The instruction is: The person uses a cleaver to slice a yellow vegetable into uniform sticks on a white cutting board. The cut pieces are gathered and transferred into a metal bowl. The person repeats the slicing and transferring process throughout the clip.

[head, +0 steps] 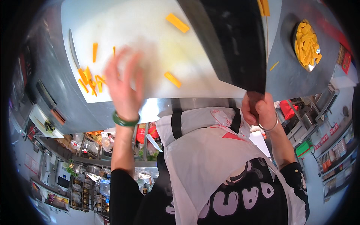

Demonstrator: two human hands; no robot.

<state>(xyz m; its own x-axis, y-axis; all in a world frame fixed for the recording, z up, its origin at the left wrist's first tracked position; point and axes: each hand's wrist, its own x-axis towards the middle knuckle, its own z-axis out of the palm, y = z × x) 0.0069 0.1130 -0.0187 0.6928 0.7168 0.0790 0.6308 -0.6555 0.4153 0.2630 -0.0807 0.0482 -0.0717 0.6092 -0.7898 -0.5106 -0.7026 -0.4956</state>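
Note:
My left hand (125, 81), blurred and with a green bangle at its wrist, is over the white cutting board (152, 70). Its fingers are apart, with no held thing visible. Beside it, a loose heap of orange vegetable strips (91, 81) lies at the board's near left corner. Gripped in my right hand (260, 108) is the handle of a large dark-bladed cleaver (239, 42), which extends away from me over the board's right part. Two thicker orange batons, one farther (177, 23) and one nearer (172, 80), lie between hand and blade. More orange pieces (263, 8) show past the blade.
A metal bowl (310, 67) of cut orange pieces stands right on the steel table (284, 81), near a stray sliver (274, 66). Left, another cleaver (46, 94) lies by a smaller white board (42, 121). Shelves with bagged goods (105, 143) are below the table.

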